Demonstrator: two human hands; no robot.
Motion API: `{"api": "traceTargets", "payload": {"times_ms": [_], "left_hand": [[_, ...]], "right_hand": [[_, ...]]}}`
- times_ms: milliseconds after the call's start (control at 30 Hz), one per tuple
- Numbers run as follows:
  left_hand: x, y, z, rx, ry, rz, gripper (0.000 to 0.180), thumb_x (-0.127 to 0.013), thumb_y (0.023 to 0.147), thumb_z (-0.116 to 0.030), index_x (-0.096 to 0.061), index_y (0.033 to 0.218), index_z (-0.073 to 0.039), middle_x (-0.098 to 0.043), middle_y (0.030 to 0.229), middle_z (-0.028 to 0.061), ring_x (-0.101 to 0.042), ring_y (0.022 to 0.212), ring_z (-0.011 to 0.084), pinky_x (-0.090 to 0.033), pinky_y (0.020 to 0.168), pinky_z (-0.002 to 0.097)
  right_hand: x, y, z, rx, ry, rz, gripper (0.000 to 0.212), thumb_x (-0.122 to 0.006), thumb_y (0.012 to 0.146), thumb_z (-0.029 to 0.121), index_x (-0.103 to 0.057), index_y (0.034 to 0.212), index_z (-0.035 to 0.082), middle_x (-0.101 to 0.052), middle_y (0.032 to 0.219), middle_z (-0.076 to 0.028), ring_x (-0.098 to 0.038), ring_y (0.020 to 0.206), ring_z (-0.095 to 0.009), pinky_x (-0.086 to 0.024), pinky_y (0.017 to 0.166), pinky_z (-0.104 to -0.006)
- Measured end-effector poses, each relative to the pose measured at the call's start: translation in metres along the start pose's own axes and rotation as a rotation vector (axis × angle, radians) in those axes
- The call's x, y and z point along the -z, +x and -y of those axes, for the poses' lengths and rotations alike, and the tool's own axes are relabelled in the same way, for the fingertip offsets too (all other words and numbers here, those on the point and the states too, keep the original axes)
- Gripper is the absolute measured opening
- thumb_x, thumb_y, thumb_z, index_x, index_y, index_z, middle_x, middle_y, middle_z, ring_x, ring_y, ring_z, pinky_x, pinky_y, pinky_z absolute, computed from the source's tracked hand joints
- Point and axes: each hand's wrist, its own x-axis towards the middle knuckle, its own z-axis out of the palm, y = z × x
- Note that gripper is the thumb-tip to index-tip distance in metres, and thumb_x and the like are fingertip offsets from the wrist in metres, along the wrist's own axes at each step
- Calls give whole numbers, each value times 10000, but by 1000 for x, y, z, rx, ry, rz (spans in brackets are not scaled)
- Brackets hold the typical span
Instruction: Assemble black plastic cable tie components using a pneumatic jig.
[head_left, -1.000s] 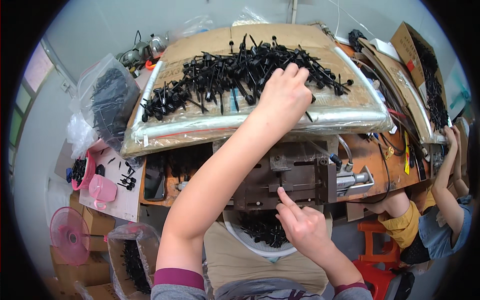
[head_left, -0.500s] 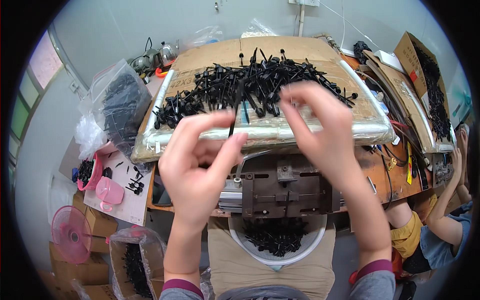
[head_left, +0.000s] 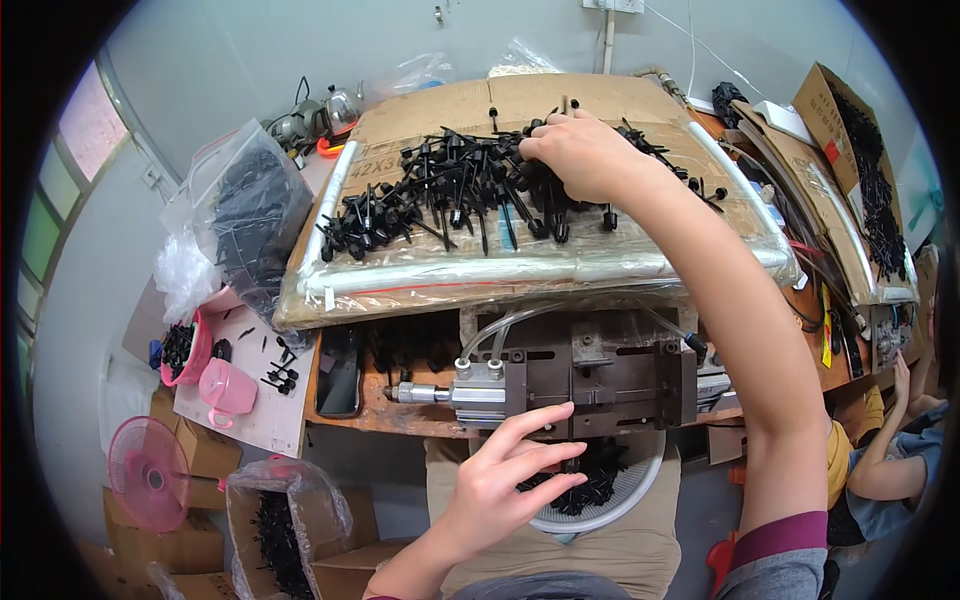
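A large heap of black plastic pins with thick heads (head_left: 465, 170) lies on a cardboard sheet (head_left: 440, 105). My right hand (head_left: 585, 155) reaches into the heap's right part, fingers bent down; what its fingertips grip is hidden. Below, a dark metal clamping fixture (head_left: 625, 395) is mounted at the table's front edge. My left hand (head_left: 505, 480) is at its front, fingers stretched and apart, beside a single black pin (head_left: 573, 462) that stands upright at the fixture's middle. Under the fixture, a white basket (head_left: 650, 480) with more black pins rests on my lap.
White tubes (head_left: 470, 270) edge the cardboard. To the left are a filled plastic bag (head_left: 255, 200), a pink cup (head_left: 228, 385) and a pink fan (head_left: 148, 475). A box of pins (head_left: 820, 95) stands at right, near another person's arm (head_left: 885, 455).
My left hand has come down from in front of the heap to the fixture, where a pin now stands. My right hand has moved up and forward into the heap.
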Motion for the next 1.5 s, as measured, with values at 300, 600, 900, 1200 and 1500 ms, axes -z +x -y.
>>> {"api": "traceTargets", "payload": {"times_ms": [300, 600, 900, 1200, 1500], "left_hand": [[-43, -17, 33, -100, 291, -49, 305, -819, 711, -49, -726, 998, -4, -629, 1246, 144, -703, 848, 211, -588, 750, 305], [-58, -11, 36, -243, 521, -22, 243, -781, 741, -98, -705, 958, -21, -662, 1231, 143, -694, 821, 257, -576, 773, 333], [-56, 0, 31, -236, 609, 43, 227, -790, 730, -124, -693, 916, -38, -670, 1223, 141, -692, 726, 237, -569, 710, 313], [-60, 0, 32, -201, 615, 53, 224, -799, 720, -132, -700, 908, -61, -675, 1226, 121, -644, 581, 181, -517, 572, 266], [-50, 6, -8, 81, -124, -29, 431, -849, 723, -54, -675, 1111, 15, -700, 1030, 131, -707, 742, 146, -586, 676, 253]], "right_hand": [[0, -54, -17, 135, 163, -242, 180, -676, 751, -1, -703, 901, 95, -676, 942, -31, -591, 1038, -225, -469, 915, -379], [-11, -94, -22, 198, 137, -524, 139, -728, 731, 49, -727, 862, 95, -664, 987, -9, -590, 1000, -200, -466, 869, -349], [-24, -135, -8, -86, 743, -596, 152, -724, 831, 72, -729, 978, 35, -669, 1005, -54, -647, 827, -184, -523, 742, -313], [-9, -182, 10, -599, 1667, -587, 219, -711, 894, 150, -707, 1018, -32, -678, 813, -55, -619, 727, -90, -503, 672, -227], [-27, -235, 98, -80, 503, -840, 333, -785, 666, -20, -703, 987, -50, -618, 934, -129, -644, 717, -232, -540, 619, -286]]}}
